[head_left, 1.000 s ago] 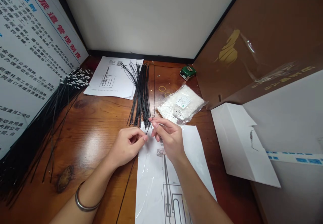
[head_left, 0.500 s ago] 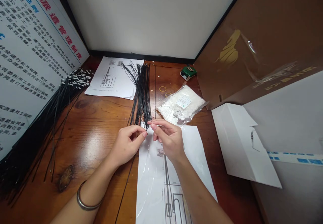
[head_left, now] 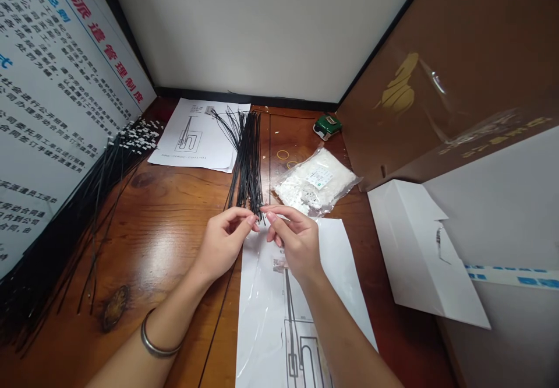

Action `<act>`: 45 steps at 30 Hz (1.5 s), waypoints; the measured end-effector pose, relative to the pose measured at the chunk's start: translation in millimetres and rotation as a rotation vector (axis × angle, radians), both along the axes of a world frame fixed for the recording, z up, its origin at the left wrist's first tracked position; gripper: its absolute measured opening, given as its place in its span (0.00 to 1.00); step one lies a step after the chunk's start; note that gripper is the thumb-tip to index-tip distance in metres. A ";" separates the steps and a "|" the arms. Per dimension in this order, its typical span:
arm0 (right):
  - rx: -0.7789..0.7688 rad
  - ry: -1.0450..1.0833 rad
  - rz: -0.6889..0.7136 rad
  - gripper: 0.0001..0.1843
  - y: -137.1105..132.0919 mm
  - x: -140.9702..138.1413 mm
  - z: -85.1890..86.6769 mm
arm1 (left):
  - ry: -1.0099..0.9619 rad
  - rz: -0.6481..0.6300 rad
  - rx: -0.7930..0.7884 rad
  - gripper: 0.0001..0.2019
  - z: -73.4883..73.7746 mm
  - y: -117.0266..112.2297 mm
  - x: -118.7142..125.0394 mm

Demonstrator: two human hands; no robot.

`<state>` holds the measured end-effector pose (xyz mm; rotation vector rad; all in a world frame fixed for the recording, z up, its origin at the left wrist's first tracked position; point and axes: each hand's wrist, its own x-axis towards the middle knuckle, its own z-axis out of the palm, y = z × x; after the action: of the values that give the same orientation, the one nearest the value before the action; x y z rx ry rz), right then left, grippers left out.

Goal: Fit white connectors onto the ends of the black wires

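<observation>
A bundle of thin black wires (head_left: 248, 158) lies lengthwise on the table, its near ends between my hands. My left hand (head_left: 229, 239) is closed in a pinch, thumb and forefinger on a black wire end at the bundle's near tip. Close beside it, my right hand (head_left: 297, 242) also pinches at the wire ends; the tiny piece between its fingertips is too small to make out. Beneath my right hand lies a plastic-covered drawing sheet (head_left: 257, 330) showing a wire diagram.
A clear bag of small white parts (head_left: 317, 179) lies beyond my right hand, a green tape measure (head_left: 327, 126) behind it. At the left is a large pile of black wires with white ends (head_left: 137, 136). Another printed sheet (head_left: 174, 149) and a white box (head_left: 414, 248) flank the area.
My hands stay close together at the wire ends, with small finger movements. My left fingertips have risen slightly and moved a little right. The view has shifted slightly.
</observation>
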<state>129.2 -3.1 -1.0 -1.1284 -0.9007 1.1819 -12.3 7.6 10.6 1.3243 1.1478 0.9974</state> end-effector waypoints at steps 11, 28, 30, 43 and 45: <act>-0.054 -0.030 0.030 0.08 -0.9 0.4 -0.2 | -0.131 -0.082 -0.146 0.11 0.8 2.6 2.3; -0.073 -0.049 0.069 0.07 0.7 2.6 2.2 | -0.086 -0.059 -0.101 0.09 0.4 0.2 4.2; -0.083 -0.050 0.072 0.08 0.8 2.6 2.2 | -0.084 -0.056 -0.100 0.09 -0.3 -0.4 3.9; -0.116 -0.065 0.106 0.11 1.8 5.2 -1.7 | -0.071 -0.046 -0.103 0.09 0.2 -0.7 4.2; -0.120 -0.057 0.107 0.10 2.1 5.4 -1.0 | -0.070 -0.043 -0.101 0.09 0.1 -1.0 4.3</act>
<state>134.6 -1.0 -2.0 -1.2280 -0.9531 1.3111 -8.0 6.6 10.7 1.2198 1.0987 0.9350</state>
